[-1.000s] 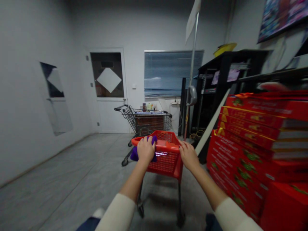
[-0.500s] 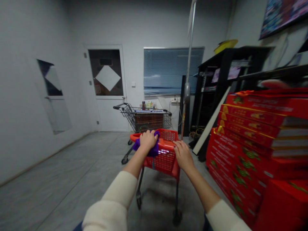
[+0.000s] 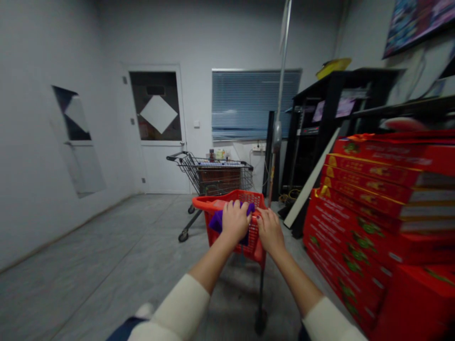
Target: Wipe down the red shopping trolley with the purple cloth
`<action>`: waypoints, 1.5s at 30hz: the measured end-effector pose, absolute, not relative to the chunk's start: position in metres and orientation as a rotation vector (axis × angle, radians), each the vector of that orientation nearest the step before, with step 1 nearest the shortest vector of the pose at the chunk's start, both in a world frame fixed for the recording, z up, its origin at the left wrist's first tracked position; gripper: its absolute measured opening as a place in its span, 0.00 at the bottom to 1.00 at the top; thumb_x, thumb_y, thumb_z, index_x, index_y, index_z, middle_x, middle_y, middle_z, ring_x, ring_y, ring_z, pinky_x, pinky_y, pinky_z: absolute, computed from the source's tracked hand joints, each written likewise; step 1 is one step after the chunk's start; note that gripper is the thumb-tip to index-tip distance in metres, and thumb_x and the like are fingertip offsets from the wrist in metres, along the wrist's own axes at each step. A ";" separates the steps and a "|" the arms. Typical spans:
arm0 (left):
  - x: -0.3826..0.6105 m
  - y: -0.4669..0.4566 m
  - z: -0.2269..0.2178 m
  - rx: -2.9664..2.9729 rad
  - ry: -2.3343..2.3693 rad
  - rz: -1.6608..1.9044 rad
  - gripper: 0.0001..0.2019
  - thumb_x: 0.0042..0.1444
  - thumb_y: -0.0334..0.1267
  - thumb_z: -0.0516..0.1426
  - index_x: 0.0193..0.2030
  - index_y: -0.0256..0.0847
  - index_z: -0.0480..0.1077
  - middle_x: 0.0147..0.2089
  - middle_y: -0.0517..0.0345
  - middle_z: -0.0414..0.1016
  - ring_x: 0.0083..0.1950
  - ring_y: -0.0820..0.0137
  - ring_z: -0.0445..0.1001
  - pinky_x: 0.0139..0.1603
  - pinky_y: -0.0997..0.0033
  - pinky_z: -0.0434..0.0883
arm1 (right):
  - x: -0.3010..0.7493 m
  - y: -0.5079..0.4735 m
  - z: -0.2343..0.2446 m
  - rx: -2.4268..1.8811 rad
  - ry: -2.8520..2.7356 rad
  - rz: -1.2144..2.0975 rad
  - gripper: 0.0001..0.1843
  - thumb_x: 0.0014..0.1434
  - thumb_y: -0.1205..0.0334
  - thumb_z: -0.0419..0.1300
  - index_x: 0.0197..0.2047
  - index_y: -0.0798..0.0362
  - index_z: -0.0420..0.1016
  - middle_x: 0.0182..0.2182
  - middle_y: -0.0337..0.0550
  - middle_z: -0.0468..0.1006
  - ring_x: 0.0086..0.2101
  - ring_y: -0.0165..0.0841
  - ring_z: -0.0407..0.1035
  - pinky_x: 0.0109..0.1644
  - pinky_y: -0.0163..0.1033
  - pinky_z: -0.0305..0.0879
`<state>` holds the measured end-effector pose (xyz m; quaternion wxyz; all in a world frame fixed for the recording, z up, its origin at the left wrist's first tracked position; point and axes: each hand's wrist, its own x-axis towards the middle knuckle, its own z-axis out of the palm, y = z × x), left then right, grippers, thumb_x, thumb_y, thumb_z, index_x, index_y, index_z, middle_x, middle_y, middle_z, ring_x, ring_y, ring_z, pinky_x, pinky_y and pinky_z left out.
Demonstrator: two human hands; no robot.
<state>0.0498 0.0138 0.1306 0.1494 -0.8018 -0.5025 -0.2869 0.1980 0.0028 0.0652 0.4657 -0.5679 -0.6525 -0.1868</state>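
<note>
Head view, looking down at both hands. Purple cloth (image 3: 216, 221) is bunched inside the near end of a red plastic shopping cart (image 3: 209, 202), showing on either side of my left hand (image 3: 234, 221). The left fingers (image 3: 236, 208) are closed over the cloth, gripping it against the cart's mesh wall; most of the cloth is hidden under that hand. My right hand (image 3: 270, 231) sits just beside the left, its fingers (image 3: 265, 217) curled shut over the cart's upper edge, touching the red plastic and apparently not the cloth. Cream sleeves (image 3: 170, 308) cover both forearms above the wrists.

Cart stands upright on the grey floor (image 3: 106, 237), a dark wheel (image 3: 260, 321) under its near corner. Right of it, red printed cartons (image 3: 369, 189) are stacked in a tall pile with yellow-trimmed edges, and a white board (image 3: 309, 184) leans against black shelving (image 3: 332, 109). A metal pole (image 3: 280, 94) rises between the cart and the shelving.

Farther ahead, a wire shopping cart (image 3: 188, 163) stands well apart from my hands, holding a brown carton (image 3: 218, 180), with jars (image 3: 213, 155) on top. Behind it are a white door (image 3: 156, 166) with a white diamond on its dark pane and a window with a blue venetian blind (image 3: 256, 104).
</note>
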 end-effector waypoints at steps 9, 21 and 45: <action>0.009 0.057 0.150 -2.189 -1.739 -0.747 0.20 0.66 0.50 0.45 0.54 0.43 0.70 0.51 0.47 0.73 0.51 0.59 0.72 0.53 0.60 0.65 | 0.184 -0.011 0.066 -1.386 -1.665 -0.434 0.24 0.69 0.56 0.42 0.60 0.53 0.69 0.53 0.50 0.74 0.57 0.42 0.61 0.63 0.52 0.57; -0.001 0.032 0.130 -2.174 -1.632 -0.903 0.16 0.65 0.46 0.49 0.53 0.42 0.71 0.53 0.48 0.73 0.57 0.60 0.68 0.60 0.60 0.62 | 0.154 0.002 0.051 -1.360 -1.631 -0.401 0.24 0.70 0.54 0.40 0.62 0.49 0.67 0.61 0.51 0.65 0.57 0.41 0.57 0.61 0.53 0.58; 0.001 0.009 0.121 -2.225 -1.546 -0.918 0.17 0.64 0.47 0.51 0.55 0.46 0.69 0.58 0.49 0.70 0.59 0.58 0.66 0.61 0.57 0.63 | 0.151 0.035 0.051 -1.706 -1.769 -0.161 0.33 0.66 0.52 0.51 0.68 0.62 0.54 0.62 0.63 0.65 0.61 0.45 0.60 0.63 0.52 0.52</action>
